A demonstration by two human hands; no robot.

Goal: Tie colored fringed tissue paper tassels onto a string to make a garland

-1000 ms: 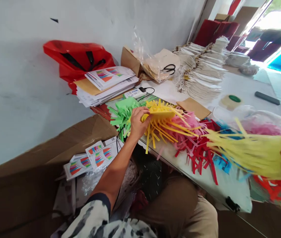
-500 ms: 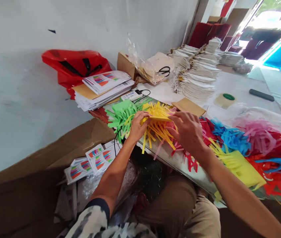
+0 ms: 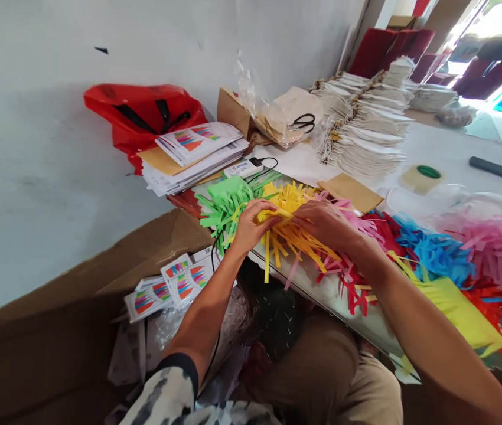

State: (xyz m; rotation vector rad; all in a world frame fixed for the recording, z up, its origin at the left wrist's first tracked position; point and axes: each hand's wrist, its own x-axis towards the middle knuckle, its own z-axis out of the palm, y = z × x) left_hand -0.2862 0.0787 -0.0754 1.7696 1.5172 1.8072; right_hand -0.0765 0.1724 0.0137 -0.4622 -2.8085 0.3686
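Note:
Between my hands is a yellow paper fringe, its cut strips hanging over the table edge. My left hand pinches its left end between thumb and fingers. At the other end, my right hand grips the fringe with fingertips close together. More yellow fringe lies just behind. To the left of my left hand sits a green paper fringe. Pink strips and red strips lie beside and under my right wrist.
Blue fringe and a yellow-green sheet lie to the right. Behind are a brown envelope, stacked white bundles, scissors and a tape roll. Printed cards rest in a cardboard box below left.
My right hand has closed in from spread fingers to a grip on the fringe, nearer my left hand. The yellow piece now looks folded or rolled narrower. The view has shifted slightly left.

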